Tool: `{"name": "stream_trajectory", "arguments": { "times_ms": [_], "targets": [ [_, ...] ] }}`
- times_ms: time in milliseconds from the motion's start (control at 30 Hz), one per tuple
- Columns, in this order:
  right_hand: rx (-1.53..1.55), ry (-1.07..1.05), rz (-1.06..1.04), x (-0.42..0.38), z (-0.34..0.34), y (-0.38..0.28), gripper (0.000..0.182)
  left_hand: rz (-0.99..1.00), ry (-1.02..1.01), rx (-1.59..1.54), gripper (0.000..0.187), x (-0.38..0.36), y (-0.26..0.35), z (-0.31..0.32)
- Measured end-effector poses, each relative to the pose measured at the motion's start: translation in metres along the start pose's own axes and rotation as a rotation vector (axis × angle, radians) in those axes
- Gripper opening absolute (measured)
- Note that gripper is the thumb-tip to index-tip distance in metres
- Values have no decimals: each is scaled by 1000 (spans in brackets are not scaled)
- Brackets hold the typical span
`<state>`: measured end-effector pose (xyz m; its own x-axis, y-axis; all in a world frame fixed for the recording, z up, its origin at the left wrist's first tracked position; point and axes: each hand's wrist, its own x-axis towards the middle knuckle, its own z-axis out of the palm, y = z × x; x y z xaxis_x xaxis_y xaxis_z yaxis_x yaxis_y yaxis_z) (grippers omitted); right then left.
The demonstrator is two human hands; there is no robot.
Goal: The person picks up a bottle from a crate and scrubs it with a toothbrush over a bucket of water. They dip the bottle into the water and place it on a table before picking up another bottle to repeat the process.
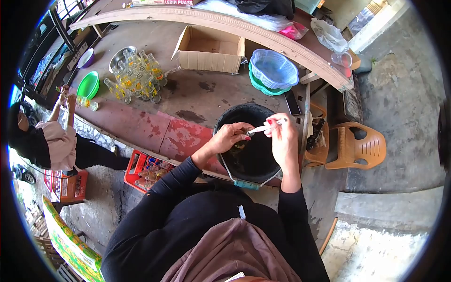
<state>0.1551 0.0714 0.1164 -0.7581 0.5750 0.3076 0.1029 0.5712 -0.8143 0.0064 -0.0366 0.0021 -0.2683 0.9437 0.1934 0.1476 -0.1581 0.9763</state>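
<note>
Over the black bucket (249,176), my left hand (233,136) is closed around a glass bottle (239,145), whose body is mostly hidden beneath the fingers and dark against the bucket. My right hand (283,136) pinches a slim white stick-like tool (261,129). The tip of this tool meets the bottle's mouth, close to my left fingertips. The bucket has a wire handle with a teal grip on the side nearest me.
Many glass bottles (136,77) stand on the table beside a green basin (88,85). A cardboard box (209,61), blue basket (274,68) and phone (292,102) lie beyond the bucket. Left, a person (56,141) holds a bottle near a red crate (136,171). Plastic chairs (357,145) stand right.
</note>
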Motion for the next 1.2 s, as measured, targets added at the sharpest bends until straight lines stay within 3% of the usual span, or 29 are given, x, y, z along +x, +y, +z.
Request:
{"name": "stream_trajectory", "arguments": {
  "times_ms": [67, 100, 167, 233, 300, 367, 433, 567, 767, 833, 900, 967, 1000, 1200],
  "targets": [
    [30, -202, 14, 2, 7, 33, 15, 4, -65, -62, 30, 7, -6, -5],
    [-155, -316, 13, 3, 7, 34, 16, 6, -162, -102, 30, 9, -7, -6],
    [-145, -268, -52, 2, 6, 33, 15, 1, -259, -125, 29, 10, -10, -6],
    [152, -85, 97, 4, 0, 20, 13, -52, -178, -263, 29, 14, -16, -2],
    [34, -21, 112, 7, -5, 19, 16, -63, -170, -224, 31, 15, -16, -3],
    [-205, -111, 86, 5, 0, 34, 22, -74, -165, -182, 33, 15, -11, 0],
    [-220, -222, 122, 0, 12, 40, 28, 53, -62, 94, 38, 11, -4, 11],
    [-71, -3, 295, 5, 3, 19, 32, 88, 31, 65, 40, 10, 7, 11],
    [-138, -76, 154, -3, 27, 44, 32, 57, 72, 237, 35, 11, 9, 8],
    [73, 122, 205, 0, 18, 27, 30, 55, 6, 86, 33, 8, 8, 2],
    [-41, 107, 187, 3, 12, 17, 24, -23, -31, -62, 31, 7, 6, -3],
    [-61, 25, -60, 2, 29, 40, 20, 16, -42, 17, 28, 12, 2, -6],
    [-181, -78, 53, 3, 30, 39, 19, 8, -88, 284, 32, 18, -4, -8],
    [-221, -26, 326, 13, 36, 115, 31, 72, -31, 292, 33, 47, -33, 11]
  ]
}}
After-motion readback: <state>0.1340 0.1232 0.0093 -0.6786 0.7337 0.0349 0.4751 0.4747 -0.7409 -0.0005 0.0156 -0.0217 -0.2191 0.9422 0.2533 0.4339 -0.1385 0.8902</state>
